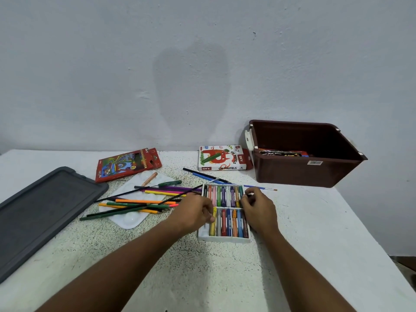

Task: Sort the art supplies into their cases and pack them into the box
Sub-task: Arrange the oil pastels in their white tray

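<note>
Head view, looking down over two bare forearms stretched forward across a speckled white tabletop (157, 255), converging on a white pastel tray (225, 238) lying just right of centre. Left hand (198, 212) palm down at the tray's left edge, wrist slightly bent inward, fingers curled, grip pinched on a yellow oil pastel (213, 222) at the left end of the near row. Right hand (258, 208) palm down at the tray's right edge, fingers bent, fingertips touching pastels at the right end of the far row; grip closed on one or merely pressing, cannot tell. Two rows of coloured pastels upright side by side in the tray, one near slot at far left bare. Loose coloured pencils (144, 202) scattered left of the tray, crossing one another on a white palette (132, 221). Thin paintbrush (261, 188) lying just behind the tray, tip pointing right. Oil pastels box (221, 158) flat near the wall, red pencil case (128, 165) flat to its left, well apart from both hands. Brown storage box (304, 170) at the tabletop's far right, open, with packets inside at the bottom. Grey lid (45, 210) lying flat at far left.
</note>
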`<state>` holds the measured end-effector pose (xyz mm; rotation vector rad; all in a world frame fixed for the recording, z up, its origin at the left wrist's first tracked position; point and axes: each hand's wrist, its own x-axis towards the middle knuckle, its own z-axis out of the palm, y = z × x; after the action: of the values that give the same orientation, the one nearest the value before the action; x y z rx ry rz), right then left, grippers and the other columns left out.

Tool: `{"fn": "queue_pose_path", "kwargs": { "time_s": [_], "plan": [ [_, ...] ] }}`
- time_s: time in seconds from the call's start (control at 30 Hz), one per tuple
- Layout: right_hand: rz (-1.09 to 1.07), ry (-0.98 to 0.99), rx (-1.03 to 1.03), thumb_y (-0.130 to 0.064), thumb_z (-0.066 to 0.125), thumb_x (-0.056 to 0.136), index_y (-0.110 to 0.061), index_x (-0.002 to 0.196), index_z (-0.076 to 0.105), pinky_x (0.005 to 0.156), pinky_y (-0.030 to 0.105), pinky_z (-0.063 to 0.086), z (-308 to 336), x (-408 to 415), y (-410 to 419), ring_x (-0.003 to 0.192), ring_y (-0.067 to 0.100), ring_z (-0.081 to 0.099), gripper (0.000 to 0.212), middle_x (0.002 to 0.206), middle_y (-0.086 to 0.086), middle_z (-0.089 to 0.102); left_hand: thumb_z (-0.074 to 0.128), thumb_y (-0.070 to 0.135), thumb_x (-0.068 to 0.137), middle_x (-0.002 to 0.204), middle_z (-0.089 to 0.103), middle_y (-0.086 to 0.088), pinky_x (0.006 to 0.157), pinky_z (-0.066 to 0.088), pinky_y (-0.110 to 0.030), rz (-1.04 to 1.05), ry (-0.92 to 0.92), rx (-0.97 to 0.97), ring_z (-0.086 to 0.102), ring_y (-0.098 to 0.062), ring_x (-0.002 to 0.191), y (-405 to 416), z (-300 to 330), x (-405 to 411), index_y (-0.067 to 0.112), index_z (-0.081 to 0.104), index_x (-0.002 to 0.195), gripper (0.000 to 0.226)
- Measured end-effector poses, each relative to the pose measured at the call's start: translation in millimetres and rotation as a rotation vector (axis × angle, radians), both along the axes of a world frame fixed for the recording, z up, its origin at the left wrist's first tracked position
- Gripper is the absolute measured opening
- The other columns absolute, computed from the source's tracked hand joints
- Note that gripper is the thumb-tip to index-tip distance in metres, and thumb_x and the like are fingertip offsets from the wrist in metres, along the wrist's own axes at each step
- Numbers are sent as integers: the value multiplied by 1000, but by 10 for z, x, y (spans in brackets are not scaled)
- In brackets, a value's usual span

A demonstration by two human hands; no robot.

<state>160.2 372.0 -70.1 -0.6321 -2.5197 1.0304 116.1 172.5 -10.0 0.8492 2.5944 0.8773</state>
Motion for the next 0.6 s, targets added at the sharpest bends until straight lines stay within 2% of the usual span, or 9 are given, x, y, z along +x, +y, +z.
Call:
{"fn": "queue_pose_path", "kwargs": {
  "time_s": [0.13, 0.27, 0.33, 0.43, 0.53, 0.6],
  "plan": [
    [-1, -1, -2, -37, 51, 96, -23, 111, 55, 72, 23, 51, 3, 1, -2, 78, 8, 62, 21, 105, -1, 70, 71, 3, 84, 66, 62, 3, 74, 59, -35, 12, 5, -10, 69, -8, 71, 8, -3, 6, 9, 64, 80, 10],
    [0, -5, 1, -37, 51, 96, -23, 111, 55, 72, 23, 51, 13, -1, -7, 78, 7, 62, 20, 105, -1, 70, 75, 8, 82, 66, 60, 5, 62, 51, -22, 21, -11, -53, 56, 1, 58, 6, 2, 5, 15, 60, 74, 19],
    [0, -9, -2, -37, 51, 96, -24, 110, 54, 73, 24, 52, 14, -1, -6, 78, 7, 62, 19, 106, -1, 70, 77, 10, 81, 66, 59, 5, 58, 46, -19, 33, -14, -56, 54, -1, 57, 10, -4, 0, 14, 60, 73, 19],
    [-2, -14, -4, -37, 51, 96, -24, 110, 54, 73, 24, 52, 15, 0, -7, 78, 7, 62, 19, 106, -2, 70, 77, 10, 80, 64, 58, 6, 51, 39, -13, 54, -30, -58, 51, 6, 50, 22, -7, 0, 10, 61, 75, 17],
    [-3, -14, -2, -37, 51, 96, -24, 111, 55, 73, 23, 51, 13, -1, -9, 79, 7, 62, 20, 107, -2, 70, 79, 8, 77, 61, 58, 5, 44, 36, -9, 89, -72, -24, 51, 6, 42, 39, -7, -20, 5, 64, 75, 16],
    [-2, -15, -5, -37, 51, 96, -23, 112, 55, 73, 23, 51, 16, -2, -12, 79, 7, 61, 21, 108, -2, 70, 80, 9, 76, 60, 58, 5, 44, 36, -9, 95, -83, -19, 50, 5, 44, 35, 3, -31, 5, 64, 75, 17]
  ]
}}
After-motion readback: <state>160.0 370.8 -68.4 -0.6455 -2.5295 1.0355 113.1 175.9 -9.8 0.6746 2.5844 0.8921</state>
